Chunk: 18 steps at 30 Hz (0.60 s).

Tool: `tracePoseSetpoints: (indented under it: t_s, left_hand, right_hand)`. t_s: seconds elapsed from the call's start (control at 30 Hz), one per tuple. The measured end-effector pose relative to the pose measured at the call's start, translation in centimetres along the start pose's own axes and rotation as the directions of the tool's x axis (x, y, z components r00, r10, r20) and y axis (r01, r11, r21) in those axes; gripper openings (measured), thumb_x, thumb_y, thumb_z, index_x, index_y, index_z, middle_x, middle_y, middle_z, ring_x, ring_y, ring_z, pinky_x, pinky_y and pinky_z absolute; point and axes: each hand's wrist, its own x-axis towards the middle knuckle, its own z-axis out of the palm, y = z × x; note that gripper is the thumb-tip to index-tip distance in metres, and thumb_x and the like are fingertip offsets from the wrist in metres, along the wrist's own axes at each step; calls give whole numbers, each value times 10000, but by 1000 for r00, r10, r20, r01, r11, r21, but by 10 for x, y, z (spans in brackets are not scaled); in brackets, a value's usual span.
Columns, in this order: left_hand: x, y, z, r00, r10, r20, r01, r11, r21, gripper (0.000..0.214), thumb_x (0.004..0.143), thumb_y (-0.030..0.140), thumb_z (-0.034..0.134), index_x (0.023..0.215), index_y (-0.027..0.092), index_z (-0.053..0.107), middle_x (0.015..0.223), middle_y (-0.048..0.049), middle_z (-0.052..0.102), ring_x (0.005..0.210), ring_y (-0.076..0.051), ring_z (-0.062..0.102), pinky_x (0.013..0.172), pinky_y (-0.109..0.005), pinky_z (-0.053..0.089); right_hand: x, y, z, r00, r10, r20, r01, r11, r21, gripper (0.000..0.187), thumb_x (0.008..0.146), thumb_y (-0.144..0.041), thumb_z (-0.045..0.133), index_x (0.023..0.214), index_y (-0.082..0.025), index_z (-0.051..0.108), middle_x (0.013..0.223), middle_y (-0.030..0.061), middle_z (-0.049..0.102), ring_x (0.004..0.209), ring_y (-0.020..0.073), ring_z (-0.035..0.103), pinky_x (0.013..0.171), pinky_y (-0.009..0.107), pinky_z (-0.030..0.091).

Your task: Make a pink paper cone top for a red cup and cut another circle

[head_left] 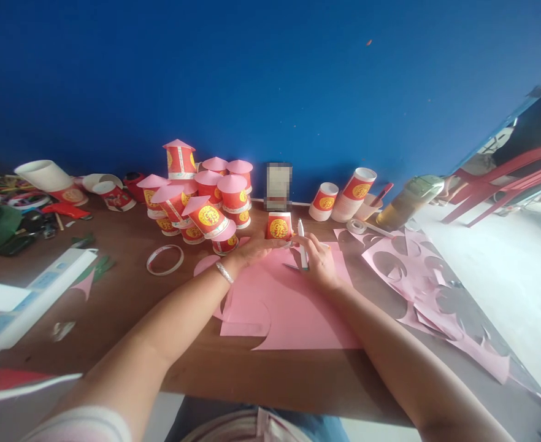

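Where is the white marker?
In the head view, just right of centre, the white marker is in the right hand, over the pink paper.

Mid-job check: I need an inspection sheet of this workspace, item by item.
Surface: brown tabletop, partly covered by pink paper sheets.
Job's things: red paper cup and white marker at the hands; pink-topped red cups stacked to the left.
Clutter: pink paper offcuts at right; white ring at left.
Hands: left hand at the cup's base, exact grip unclear; right hand holding the marker.
Cables: white cord at lower left, near a power strip.
Surroundings: blue wall behind; red chair at right.
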Motion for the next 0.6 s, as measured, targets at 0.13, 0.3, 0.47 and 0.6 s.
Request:
tracePoseSetpoints:
  t_s: [0.13, 0.3, 0.47, 0.6]
  left_hand:
    - [3, -4, 18, 966, 256, -21, -224, 881, 417, 387, 736, 197, 863, 1108, 192, 759, 951, -52, 778, 1063, -260, 731, 978, -413, 570]
    - [1, -6, 29, 932, 359, 42, -299, 702, 646, 390, 756, 338, 887, 1074, 174, 732, 1029, -80, 778, 1016, -261, 724, 987, -438, 530]
    - [0, -5, 33, 933, 359, 33, -288, 686, 668, 486, 725, 383, 919, 1104, 161, 712, 1004, -79, 762, 1003, -251, 706, 949, -401, 524]
    - [2, -6, 34, 935, 345, 83, -317, 706, 634, 481, 714, 360, 927, 1082, 145, 705, 1005, -78, 752, 978, -235, 707, 963, -400, 525]
  right_hand:
    - [0, 0, -3, 1000, -2, 1, 2, 1000, 3, 224, 1027, -208, 547, 1237, -211, 624, 888, 38, 654, 716, 174, 652, 604, 269, 473]
    - [0, 0, -6, 1000, -8, 0, 8, 999, -50, 252, 1064, -232, 505, 1285, -222, 624, 936, 55, 666, 742, 181, 661, 589, 280, 488]
    - [3, -2, -8, 1000, -4, -27, 2, 996, -94, 276, 1080, -296, 517, 1329, -226, 611, 997, 90, 683, 812, 214, 681, 607, 307, 543]
    - [2, -1, -8, 1000, 29, 2, -29, 995, -99, 300, 1092, -354, 488, 1336, -227, 609, 1010, 103, 684, 824, 224, 679, 607, 316, 556]
